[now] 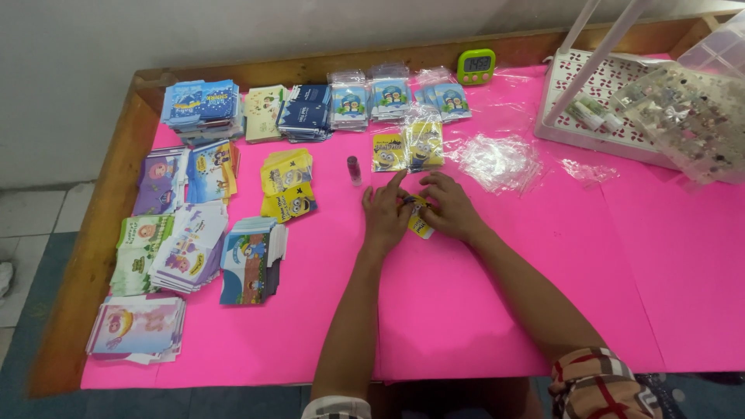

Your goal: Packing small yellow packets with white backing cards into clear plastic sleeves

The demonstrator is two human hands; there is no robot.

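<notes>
Both hands meet at the middle of the pink table (481, 310), pressing a small yellow card (420, 225) flat against it. The left hand (386, 213) lies palm down with fingers spread and the index finger stretched far, its fingertips on the card's left edge. The right hand (450, 206) is curled loosely over the card's right side, fingers bent onto it. Just beyond the left hand stands a small vial (354, 170), upright and apart from it. Farther on lie two yellow packets (407, 147), with loose clear bags (497, 161) to their right. Stacks of printed cards (194, 233) fill the left half of the table; a green timer (476, 66) stands at the far edge, and a white tray (574, 116) sits far right.
</notes>
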